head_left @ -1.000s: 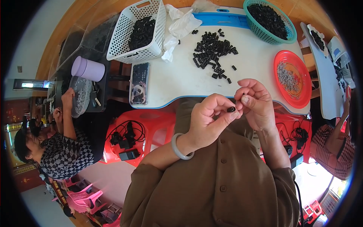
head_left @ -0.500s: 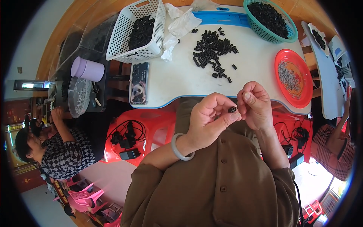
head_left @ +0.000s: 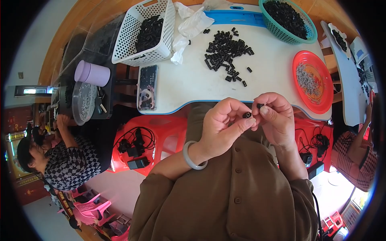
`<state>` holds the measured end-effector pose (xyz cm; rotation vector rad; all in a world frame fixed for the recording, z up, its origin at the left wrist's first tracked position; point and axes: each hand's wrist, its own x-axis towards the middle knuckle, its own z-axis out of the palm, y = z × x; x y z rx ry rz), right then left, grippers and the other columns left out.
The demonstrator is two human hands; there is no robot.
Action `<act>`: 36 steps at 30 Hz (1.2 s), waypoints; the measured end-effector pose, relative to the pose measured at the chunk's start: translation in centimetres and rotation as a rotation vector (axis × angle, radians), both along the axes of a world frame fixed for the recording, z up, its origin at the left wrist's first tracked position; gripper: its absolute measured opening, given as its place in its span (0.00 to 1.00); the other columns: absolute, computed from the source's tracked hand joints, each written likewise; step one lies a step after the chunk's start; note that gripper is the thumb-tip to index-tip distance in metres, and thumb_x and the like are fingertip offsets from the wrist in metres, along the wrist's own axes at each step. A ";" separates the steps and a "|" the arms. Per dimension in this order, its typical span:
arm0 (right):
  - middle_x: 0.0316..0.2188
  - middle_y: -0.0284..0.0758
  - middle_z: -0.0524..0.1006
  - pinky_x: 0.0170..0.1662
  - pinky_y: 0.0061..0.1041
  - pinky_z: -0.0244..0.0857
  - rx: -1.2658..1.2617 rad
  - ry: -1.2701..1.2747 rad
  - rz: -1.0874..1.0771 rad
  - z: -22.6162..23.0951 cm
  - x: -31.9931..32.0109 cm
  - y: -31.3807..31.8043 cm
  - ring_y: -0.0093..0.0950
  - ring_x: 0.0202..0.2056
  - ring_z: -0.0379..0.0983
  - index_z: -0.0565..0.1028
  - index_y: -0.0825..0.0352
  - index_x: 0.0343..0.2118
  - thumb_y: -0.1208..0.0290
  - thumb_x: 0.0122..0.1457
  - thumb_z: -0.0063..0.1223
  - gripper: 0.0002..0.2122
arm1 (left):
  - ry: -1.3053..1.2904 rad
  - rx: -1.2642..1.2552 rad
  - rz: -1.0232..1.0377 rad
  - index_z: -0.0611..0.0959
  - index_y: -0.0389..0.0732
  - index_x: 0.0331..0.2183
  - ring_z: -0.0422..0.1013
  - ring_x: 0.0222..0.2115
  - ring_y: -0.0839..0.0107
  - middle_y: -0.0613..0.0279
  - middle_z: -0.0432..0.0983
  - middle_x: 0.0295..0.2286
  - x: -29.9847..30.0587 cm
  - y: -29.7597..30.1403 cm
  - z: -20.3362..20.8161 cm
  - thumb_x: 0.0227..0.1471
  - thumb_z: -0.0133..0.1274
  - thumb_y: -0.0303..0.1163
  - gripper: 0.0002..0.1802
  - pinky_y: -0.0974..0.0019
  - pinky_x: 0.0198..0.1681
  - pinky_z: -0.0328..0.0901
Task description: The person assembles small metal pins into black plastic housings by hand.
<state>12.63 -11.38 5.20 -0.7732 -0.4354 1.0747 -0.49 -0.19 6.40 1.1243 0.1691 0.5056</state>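
My left hand (head_left: pixel 225 128) pinches a small black tube (head_left: pixel 247 115) between thumb and fingers, its round open end showing. Close beside it, my right hand (head_left: pixel 277 116) is closed on a small dark piece (head_left: pixel 260 106), mostly hidden behind the thumb and fingertip. Both hands are held just off the table's near edge, in front of my body. Beyond them a loose pile of short black tubes (head_left: pixel 225 50) lies on the white table (head_left: pixel 181 84). To the right, a red plate (head_left: pixel 327 86) holds many tiny greyish pieces (head_left: pixel 309 80).
A white perforated basket (head_left: pixel 138 60) and a green basket (head_left: pixel 285 37), both with black pieces, stand at the table's far side. A phone (head_left: pixel 148 88) lies at the left edge, crumpled white paper (head_left: pixel 193 26) behind. A person (head_left: pixel 68 160) sits at left, another (head_left: pixel 354 156) at right.
My right hand has turned and its fingers have come up; a small dark piece now shows between thumb and fingertip. My left hand keeps its hold on the black tube, almost unmoved.
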 end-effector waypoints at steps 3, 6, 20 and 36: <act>0.31 0.38 0.76 0.32 0.22 0.69 0.027 -0.132 -0.042 0.2 -0.3 -0.1 0.23 0.27 0.72 0.72 0.71 0.40 0.81 0.59 0.46 0.08 | 0.039 0.025 0.034 0.72 0.35 0.35 0.72 0.28 0.79 0.61 0.75 0.28 0.0 -0.1 0.3 0.52 0.53 0.20 0.07 0.77 0.31 0.66; 0.32 0.37 0.76 0.32 0.21 0.68 -0.032 -0.284 -0.087 0.2 -0.3 -0.8 0.23 0.28 0.72 0.72 0.72 0.42 0.81 0.59 0.44 0.09 | 0.066 0.048 0.022 0.73 0.35 0.34 0.72 0.28 0.80 0.62 0.75 0.28 -0.1 -0.2 0.4 0.52 0.53 0.20 0.07 0.78 0.31 0.66; 0.25 0.37 0.76 0.32 0.21 0.66 -0.122 -0.877 -0.025 0.3 -0.7 0.0 0.25 0.28 0.74 0.74 0.73 0.36 0.88 0.52 0.42 0.11 | 0.078 -0.149 -0.075 0.73 0.36 0.34 0.66 0.22 0.87 0.65 0.74 0.26 0.0 0.1 -0.5 0.52 0.55 0.22 0.08 0.82 0.22 0.60; 0.28 0.35 0.78 0.31 0.18 0.68 -0.187 -0.509 -0.028 -0.3 -0.2 -0.4 0.19 0.28 0.73 0.74 0.72 0.38 0.83 0.57 0.46 0.07 | 0.018 -0.187 -0.075 0.73 0.36 0.33 0.66 0.22 0.81 0.58 0.75 0.27 0.2 0.0 -0.8 0.49 0.55 0.20 0.09 0.79 0.23 0.62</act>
